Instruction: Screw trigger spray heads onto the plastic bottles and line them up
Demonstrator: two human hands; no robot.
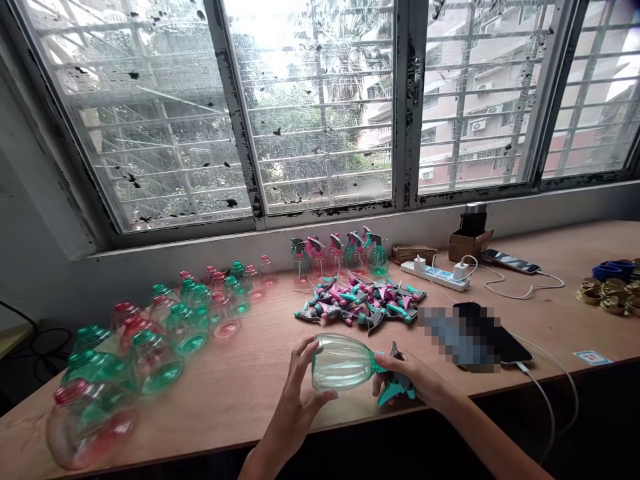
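A clear green spray bottle (343,361) lies on its side just above the front edge of the wooden table (250,380). My left hand (299,387) cups its base, fingers curved round it. My right hand (407,379) is closed on the teal trigger spray head (396,388) at the bottle's neck. A heap of loose pink and teal trigger heads (360,303) lies just behind the bottle.
Several empty green and pink bottles (165,330) stand at the left. Several bottles with heads fitted (340,253) line the window ledge. A power strip (440,273), phones on cables (510,261), a small box (470,241) and gold lids (607,293) sit at the right.
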